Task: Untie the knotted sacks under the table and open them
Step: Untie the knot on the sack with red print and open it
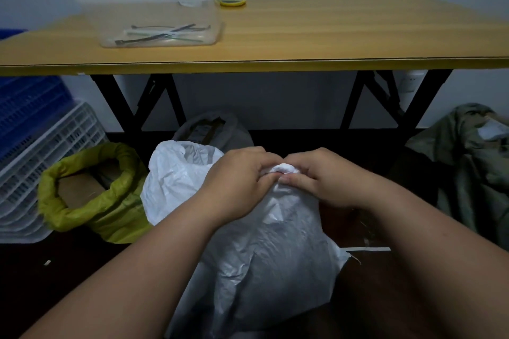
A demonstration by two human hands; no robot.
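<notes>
A white woven sack stands on the dark floor in front of me, its neck gathered into a knot. My left hand and my right hand both pinch that knot from either side, fingers closed on the bunched fabric. Just behind stands another white sack with its mouth open. To the left, a yellow-green sack has its rim rolled down and shows cardboard inside. A grey sack under the table is open too.
The wooden table on black crossed legs carries a clear plastic box of cable ties and a yellow tape roll. Blue and white crates are stacked at left. An olive-green sack slumps at right.
</notes>
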